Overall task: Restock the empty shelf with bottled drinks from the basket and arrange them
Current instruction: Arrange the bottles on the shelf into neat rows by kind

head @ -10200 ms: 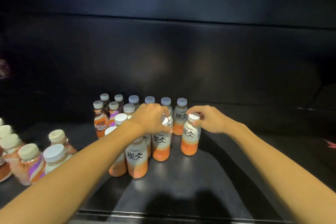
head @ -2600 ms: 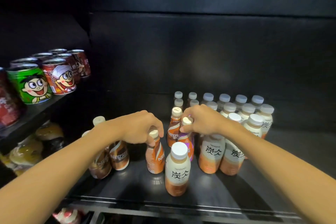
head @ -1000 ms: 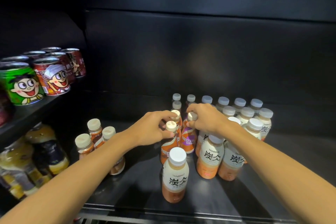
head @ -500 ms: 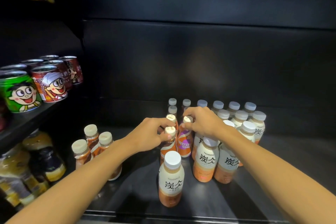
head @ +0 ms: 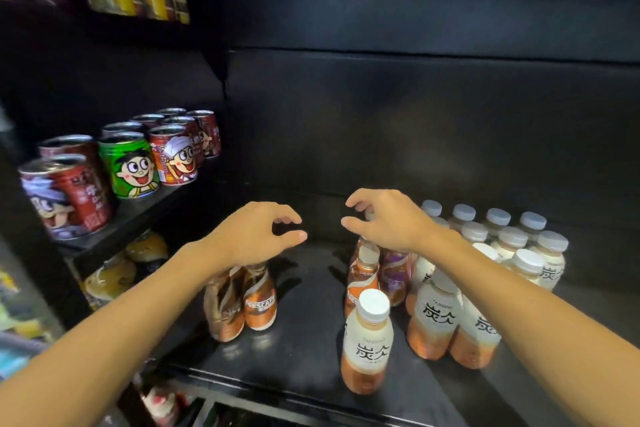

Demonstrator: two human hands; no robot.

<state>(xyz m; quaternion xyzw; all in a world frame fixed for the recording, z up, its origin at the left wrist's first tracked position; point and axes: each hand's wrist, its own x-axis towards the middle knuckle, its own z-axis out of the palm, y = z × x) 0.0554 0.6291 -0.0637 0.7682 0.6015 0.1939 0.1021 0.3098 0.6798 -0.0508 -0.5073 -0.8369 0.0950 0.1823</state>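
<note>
Fingers [head: 289, 220] of the left hand [head: 252, 236] curl apart, empty, above two brown coffee bottles [head: 259, 298] standing alone. The right hand [head: 391, 222] hovers spread over the packed bottle cluster [head: 436, 308] on the dark shelf [head: 304, 340]. One milk-tea bottle [head: 367, 343] stands in front, likely awaiting alignment into rows.
</note>
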